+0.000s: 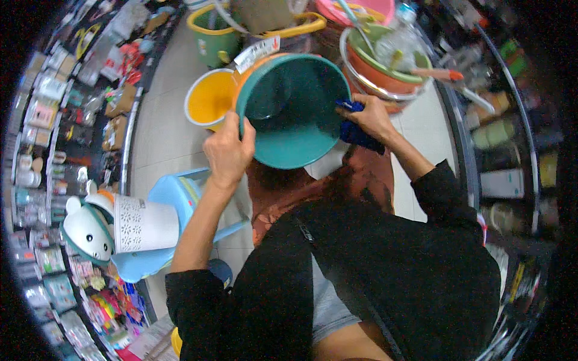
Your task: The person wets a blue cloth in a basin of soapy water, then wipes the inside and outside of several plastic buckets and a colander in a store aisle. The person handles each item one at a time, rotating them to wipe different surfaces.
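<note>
A green plastic bucket (293,144) is tilted so that its round mouth faces me. My left hand (230,146) grips its left rim, thumb inside. At its right rim, my right hand (368,115) holds a dark blue cloth (356,133) against the wall. An orange rim (259,67) shows behind the green one, with a white printed tag (256,55) above. Just left of the bucket stands a yellow bin with a white rim (211,97).
Shelves of packaged goods line both sides. A blue plastic stool (169,198) with a white perforated basket (146,223) is at left. Ahead stand a green bucket with a yellow rim (216,45) and stacked basins (384,76) holding a clear plastic bottle (399,45).
</note>
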Demonstrator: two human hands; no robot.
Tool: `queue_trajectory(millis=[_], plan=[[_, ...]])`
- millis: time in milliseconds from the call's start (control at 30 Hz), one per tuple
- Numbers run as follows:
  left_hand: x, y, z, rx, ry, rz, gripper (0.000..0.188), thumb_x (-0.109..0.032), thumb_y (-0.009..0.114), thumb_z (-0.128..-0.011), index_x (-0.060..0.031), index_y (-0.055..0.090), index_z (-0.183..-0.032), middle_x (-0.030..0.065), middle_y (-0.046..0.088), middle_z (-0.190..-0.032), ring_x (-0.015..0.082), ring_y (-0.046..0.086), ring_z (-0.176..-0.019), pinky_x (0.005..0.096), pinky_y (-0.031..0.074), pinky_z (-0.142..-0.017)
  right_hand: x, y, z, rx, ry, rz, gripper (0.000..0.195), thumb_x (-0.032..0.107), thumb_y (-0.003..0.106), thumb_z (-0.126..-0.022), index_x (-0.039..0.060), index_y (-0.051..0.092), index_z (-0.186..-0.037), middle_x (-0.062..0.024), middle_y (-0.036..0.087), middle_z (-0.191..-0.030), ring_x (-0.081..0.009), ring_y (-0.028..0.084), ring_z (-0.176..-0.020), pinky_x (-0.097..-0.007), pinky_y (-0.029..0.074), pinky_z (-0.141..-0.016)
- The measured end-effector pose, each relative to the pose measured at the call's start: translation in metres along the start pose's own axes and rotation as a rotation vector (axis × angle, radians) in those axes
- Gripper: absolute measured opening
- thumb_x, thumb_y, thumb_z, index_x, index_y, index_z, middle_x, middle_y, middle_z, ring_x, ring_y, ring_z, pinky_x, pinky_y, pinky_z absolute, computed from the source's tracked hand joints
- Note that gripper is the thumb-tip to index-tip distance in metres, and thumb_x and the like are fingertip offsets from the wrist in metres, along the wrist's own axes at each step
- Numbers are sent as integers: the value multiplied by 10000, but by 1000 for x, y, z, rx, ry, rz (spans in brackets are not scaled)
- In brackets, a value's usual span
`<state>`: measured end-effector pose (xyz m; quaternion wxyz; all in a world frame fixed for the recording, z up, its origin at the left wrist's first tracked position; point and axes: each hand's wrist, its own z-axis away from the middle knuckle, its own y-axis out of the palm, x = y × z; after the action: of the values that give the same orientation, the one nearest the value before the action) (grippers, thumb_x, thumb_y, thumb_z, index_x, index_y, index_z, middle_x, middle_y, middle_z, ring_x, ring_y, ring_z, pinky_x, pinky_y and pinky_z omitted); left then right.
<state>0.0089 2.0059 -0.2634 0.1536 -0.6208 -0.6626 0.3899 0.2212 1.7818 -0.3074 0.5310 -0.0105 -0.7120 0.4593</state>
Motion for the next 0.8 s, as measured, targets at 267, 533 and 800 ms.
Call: queue_trajectory(millis=[267,533,800], plan=[[-86,33,93,359,46,239,277,-267,642,-843,-62,474,-760,143,580,-639,336,583,-544,404,456,-458,-95,0,138,-114,224,-126,194,154,678,-764,53,626,-921,-70,594,-713,-141,545,-650,-310,460,-638],[-33,50,44,543,179,285,226,-263,486,-937,-95,605,-843,159,618,-728,333,605,-603,415,487,-538,-102,-8,175,-2,162,-56,227,79,677,-711,32,599,-920,-86,582,-751,-153,540,-700,-307,455,-681],[-69,59,9,657,24,365,272,-292,655,-846,-51,558,-925,136,599,-691,261,605,-602,360,470,-563,-76,-16,170,-44,167,120,241,250,687,-712,60,569,-801,-185,592,-737,-375,590,-733,-431,457,-650]])
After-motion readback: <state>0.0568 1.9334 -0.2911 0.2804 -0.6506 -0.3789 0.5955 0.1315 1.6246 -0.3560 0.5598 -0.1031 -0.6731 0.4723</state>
